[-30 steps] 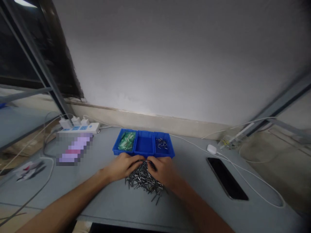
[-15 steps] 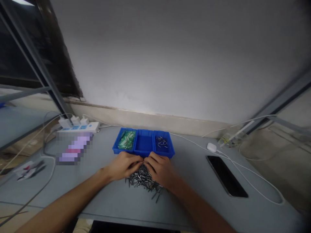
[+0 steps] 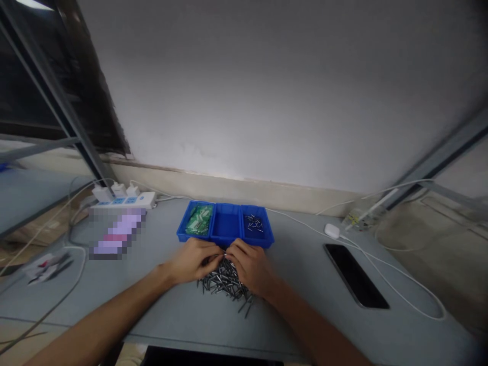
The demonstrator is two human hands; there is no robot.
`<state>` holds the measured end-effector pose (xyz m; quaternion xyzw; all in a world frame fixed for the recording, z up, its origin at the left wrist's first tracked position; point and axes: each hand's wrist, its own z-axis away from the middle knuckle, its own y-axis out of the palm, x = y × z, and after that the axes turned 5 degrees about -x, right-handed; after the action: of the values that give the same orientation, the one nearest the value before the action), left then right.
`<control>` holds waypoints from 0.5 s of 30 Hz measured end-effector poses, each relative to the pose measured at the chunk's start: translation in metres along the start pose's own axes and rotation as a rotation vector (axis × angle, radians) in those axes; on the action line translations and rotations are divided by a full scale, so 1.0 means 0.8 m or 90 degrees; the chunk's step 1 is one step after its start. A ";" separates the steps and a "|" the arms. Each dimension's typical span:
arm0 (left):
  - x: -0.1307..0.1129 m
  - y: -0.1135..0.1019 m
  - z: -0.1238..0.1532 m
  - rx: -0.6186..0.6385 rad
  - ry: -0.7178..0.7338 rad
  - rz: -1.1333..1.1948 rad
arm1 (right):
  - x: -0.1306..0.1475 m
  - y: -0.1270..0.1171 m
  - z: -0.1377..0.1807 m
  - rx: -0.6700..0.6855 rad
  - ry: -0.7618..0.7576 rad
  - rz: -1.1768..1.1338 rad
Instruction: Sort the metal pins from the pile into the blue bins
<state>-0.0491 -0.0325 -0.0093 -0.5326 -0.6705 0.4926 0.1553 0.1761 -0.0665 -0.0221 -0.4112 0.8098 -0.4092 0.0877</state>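
Note:
A heap of small dark metal pins (image 3: 224,284) lies on the grey table just in front of three joined blue bins (image 3: 225,225). My left hand (image 3: 194,260) and my right hand (image 3: 251,267) rest on the far side of the heap, fingertips meeting in a pinch above it. What the fingers pinch is too small to name. The left bin holds green parts (image 3: 199,220), the middle bin looks bare, and the right bin holds a few pins (image 3: 253,222).
A black phone (image 3: 355,275) lies flat at the right with a white cable (image 3: 400,284) and a small white charger (image 3: 332,232). A white power strip (image 3: 124,201) with plugs sits at the back left. A grey cable (image 3: 72,284) loops on the left. The wall rises behind.
Both hands have drawn slightly closer together over the heap, and their fingertips now meet. The bins, phone and cables have not moved.

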 end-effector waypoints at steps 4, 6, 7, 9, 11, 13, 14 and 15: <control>-0.001 0.000 -0.001 -0.026 0.003 0.005 | 0.000 0.000 0.000 -0.012 -0.002 -0.019; -0.001 0.000 -0.002 -0.035 -0.001 0.003 | 0.000 0.002 0.000 -0.033 0.003 -0.014; -0.002 0.000 -0.002 -0.036 -0.003 0.003 | 0.000 0.004 0.000 -0.043 0.008 -0.010; -0.002 -0.001 -0.002 -0.036 -0.004 0.004 | -0.001 0.007 0.001 -0.049 0.015 -0.010; -0.002 -0.001 -0.001 -0.030 -0.005 0.002 | -0.003 0.009 0.002 -0.046 0.020 -0.016; -0.002 -0.001 -0.001 -0.026 -0.009 -0.001 | -0.003 0.008 0.003 -0.038 0.026 -0.020; -0.002 -0.001 0.000 -0.026 -0.012 -0.002 | -0.003 0.008 0.002 -0.030 0.032 -0.022; -0.001 -0.001 0.000 -0.027 -0.014 -0.003 | -0.002 0.006 0.002 -0.023 0.041 -0.024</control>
<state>-0.0488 -0.0333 -0.0082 -0.5288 -0.6839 0.4834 0.1377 0.1751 -0.0643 -0.0274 -0.4143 0.8118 -0.4089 0.0465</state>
